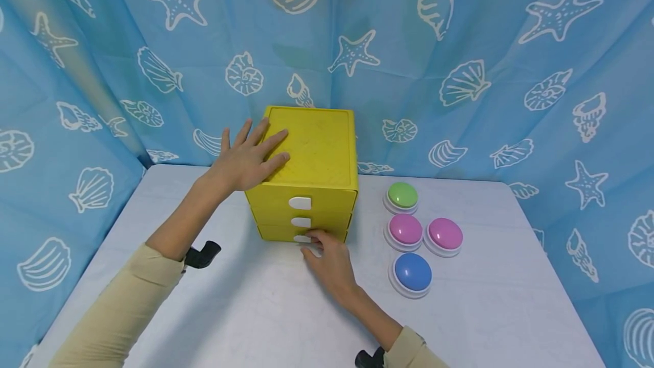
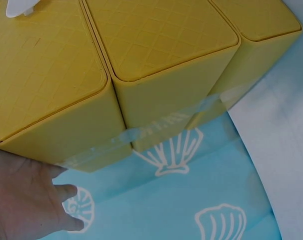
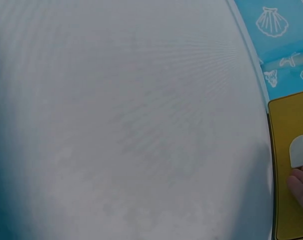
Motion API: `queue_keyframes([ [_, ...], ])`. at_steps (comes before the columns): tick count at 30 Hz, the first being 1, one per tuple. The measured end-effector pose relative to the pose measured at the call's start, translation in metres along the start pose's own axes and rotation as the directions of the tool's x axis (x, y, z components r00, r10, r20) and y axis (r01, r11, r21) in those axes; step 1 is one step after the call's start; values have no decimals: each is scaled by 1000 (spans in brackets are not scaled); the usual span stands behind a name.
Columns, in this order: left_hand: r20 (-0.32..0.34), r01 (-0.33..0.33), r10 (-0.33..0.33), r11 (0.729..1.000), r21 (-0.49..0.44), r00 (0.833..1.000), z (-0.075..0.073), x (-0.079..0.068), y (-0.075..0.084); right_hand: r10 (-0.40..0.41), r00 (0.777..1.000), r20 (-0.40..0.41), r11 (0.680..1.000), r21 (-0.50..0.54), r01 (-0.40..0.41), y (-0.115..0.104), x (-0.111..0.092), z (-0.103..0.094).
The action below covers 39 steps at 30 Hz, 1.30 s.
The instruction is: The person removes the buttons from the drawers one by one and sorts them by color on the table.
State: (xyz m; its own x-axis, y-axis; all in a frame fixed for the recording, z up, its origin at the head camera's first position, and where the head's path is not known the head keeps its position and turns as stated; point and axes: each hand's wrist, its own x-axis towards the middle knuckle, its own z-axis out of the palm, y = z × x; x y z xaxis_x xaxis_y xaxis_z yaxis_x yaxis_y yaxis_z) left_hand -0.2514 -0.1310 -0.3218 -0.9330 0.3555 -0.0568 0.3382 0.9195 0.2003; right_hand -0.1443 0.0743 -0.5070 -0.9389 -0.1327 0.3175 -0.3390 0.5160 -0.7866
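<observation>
A yellow three-drawer cabinet [image 1: 319,146] stands at the back of the table, each drawer front bearing a white tab handle. All the drawers look closed. My left hand [image 1: 247,158] rests on the cabinet's top left edge with its fingers spread. In the left wrist view that hand [image 2: 26,200] lies against the side of the cabinet [image 2: 161,45]. Low at the front, my right hand [image 1: 332,266] pinches the bottom drawer's white handle [image 1: 302,238]. Close up in the right wrist view, fingers [image 3: 301,187] sit around this handle [image 3: 297,152], partly cut off by the frame edge.
Right of the cabinet stand a green push button [image 1: 402,195], two pink ones, the nearer-left one [image 1: 406,229] beside the other [image 1: 445,233], and a blue one [image 1: 413,272]. A blue shell-patterned curtain [image 1: 383,95] hangs behind the white table [image 1: 490,300].
</observation>
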Motion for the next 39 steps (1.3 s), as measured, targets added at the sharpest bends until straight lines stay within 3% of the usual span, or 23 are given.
queue_keyframes([
  [24,-4,-3,3,1000,7,1000,1,1,-1,-29,998,-57,1000,-3,29,4,4,5],
  [39,14,-4,4,1000,-3,1000,-1,0,-1,-51,998,-41,997,-67,48,-8,-15,3],
])
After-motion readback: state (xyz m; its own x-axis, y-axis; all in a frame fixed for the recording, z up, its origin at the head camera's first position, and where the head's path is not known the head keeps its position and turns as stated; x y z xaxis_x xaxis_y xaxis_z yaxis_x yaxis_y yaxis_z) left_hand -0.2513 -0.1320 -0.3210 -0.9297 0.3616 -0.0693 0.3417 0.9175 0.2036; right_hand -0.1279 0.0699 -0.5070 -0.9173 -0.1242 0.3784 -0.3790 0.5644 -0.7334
